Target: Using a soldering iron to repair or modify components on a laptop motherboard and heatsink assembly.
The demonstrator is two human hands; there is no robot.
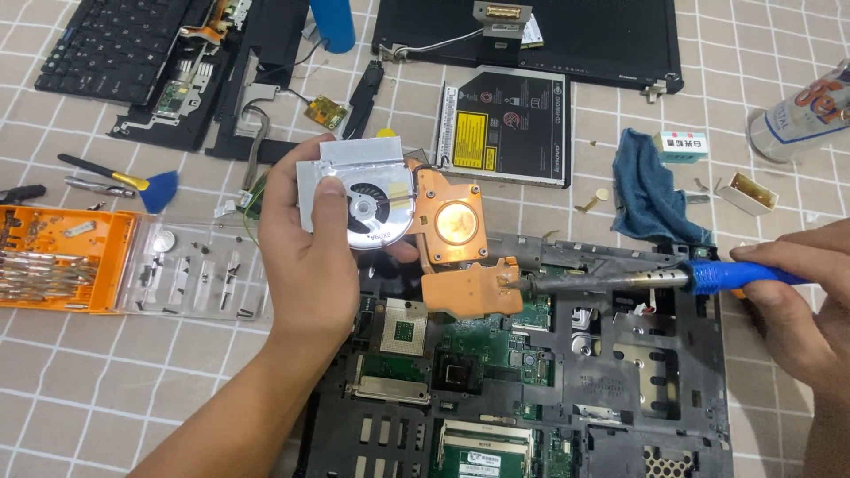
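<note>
My left hand (305,257) holds a laptop cooling unit (403,221) by its silver fan housing, lifted above the open laptop base (531,372). The unit has a round fan and two copper plates joined by a copper pipe. My right hand (792,301) grips a blue-handled soldering iron (637,280) like a pen. Its metal tip touches the right edge of the lower copper plate (469,289). Below lie the green motherboard and a square processor socket (403,329).
An orange screwdriver-bit case (62,257) and a clear tray of screws (195,270) lie at left. A keyboard (115,40), a black lid (531,31), an optical drive (505,124), a blue cloth (651,199), a spray can (801,111) and a blue brush (124,181) surround the work.
</note>
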